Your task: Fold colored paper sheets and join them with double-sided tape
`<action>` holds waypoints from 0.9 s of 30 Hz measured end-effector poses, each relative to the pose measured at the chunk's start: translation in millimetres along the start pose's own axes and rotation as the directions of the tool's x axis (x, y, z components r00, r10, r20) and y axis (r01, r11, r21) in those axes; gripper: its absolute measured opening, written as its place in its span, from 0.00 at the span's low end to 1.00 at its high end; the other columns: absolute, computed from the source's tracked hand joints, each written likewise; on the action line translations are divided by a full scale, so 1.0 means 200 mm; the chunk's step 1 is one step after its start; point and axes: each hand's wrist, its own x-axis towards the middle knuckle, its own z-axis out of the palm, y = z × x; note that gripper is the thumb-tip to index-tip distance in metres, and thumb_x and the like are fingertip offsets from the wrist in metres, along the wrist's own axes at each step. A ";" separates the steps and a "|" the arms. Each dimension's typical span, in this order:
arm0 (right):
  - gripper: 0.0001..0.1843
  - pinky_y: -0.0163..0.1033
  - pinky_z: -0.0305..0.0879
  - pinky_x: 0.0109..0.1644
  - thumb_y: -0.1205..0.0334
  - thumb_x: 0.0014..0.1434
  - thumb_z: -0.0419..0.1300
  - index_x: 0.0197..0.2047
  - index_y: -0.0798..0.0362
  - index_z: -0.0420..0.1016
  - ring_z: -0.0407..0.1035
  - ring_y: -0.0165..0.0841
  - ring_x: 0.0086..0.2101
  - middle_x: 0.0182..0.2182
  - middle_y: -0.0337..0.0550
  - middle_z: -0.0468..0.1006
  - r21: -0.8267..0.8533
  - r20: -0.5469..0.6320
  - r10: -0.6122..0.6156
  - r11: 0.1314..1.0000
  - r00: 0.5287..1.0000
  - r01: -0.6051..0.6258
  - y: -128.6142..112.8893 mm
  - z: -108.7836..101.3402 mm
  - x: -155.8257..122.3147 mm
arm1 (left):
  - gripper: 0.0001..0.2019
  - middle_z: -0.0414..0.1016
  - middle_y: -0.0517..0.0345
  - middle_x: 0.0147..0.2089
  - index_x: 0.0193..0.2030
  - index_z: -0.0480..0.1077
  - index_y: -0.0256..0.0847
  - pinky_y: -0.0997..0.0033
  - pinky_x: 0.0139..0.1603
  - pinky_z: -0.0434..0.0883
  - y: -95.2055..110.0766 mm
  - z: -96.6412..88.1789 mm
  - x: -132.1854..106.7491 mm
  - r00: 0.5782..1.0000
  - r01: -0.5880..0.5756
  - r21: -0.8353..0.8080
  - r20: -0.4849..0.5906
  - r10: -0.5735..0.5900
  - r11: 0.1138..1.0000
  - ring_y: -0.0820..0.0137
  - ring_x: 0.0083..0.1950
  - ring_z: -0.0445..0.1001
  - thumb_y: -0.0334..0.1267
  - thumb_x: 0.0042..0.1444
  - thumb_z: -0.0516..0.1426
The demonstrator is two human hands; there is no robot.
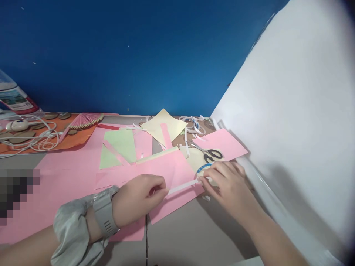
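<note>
A narrow white strip of tape [183,186] is stretched between my two hands, above a pink sheet of paper [169,168] with a pale yellow edge. My left hand [142,195] is closed, thumb and forefinger pinching the strip's left end. At its other end, the fingertips of my right hand [227,188] are closed on it. A tape roll with a blue patterned ring [203,168] shows just behind the right fingers, partly hidden by them; whether they touch it I cannot tell. Beyond that hand lie black-handled scissors [213,154].
Around lie a green paper [118,147], a yellow square [163,125], a pink square [222,144] and curled white strips [186,140]. At left are a pink paper fan [85,121], white cables [46,136] and a plastic bottle [19,99]. A white wall [299,103] bounds the right side.
</note>
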 end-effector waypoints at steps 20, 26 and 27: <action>0.08 0.44 0.50 0.44 0.67 0.59 0.53 0.28 0.50 0.63 0.61 0.34 0.34 0.27 0.36 0.68 0.299 0.077 0.093 0.948 0.993 -0.112 0.09 0.09 -0.14 | 0.14 0.67 0.59 0.33 0.28 0.63 0.41 0.64 0.42 0.61 -0.11 0.12 -0.09 0.997 -0.019 0.134 -0.072 0.028 0.991 0.67 0.38 0.63 0.39 0.63 0.44; 0.07 0.44 0.50 0.44 0.67 0.58 0.54 0.28 0.50 0.64 0.62 0.34 0.34 0.28 0.37 0.70 0.260 0.037 0.120 0.958 0.992 -0.125 0.12 0.10 -0.15 | 0.15 0.66 0.60 0.30 0.27 0.63 0.41 0.62 0.44 0.60 -0.13 0.15 -0.09 0.998 -0.019 0.136 -0.061 0.028 0.990 0.68 0.37 0.63 0.39 0.63 0.45; 0.07 0.44 0.50 0.44 0.67 0.58 0.54 0.28 0.50 0.64 0.62 0.35 0.35 0.29 0.37 0.70 0.252 0.033 0.129 0.959 0.991 -0.133 0.12 0.10 -0.15 | 0.15 0.67 0.60 0.30 0.27 0.64 0.41 0.62 0.44 0.60 -0.13 0.15 -0.09 0.997 -0.026 0.139 -0.065 0.035 0.990 0.68 0.37 0.63 0.39 0.63 0.45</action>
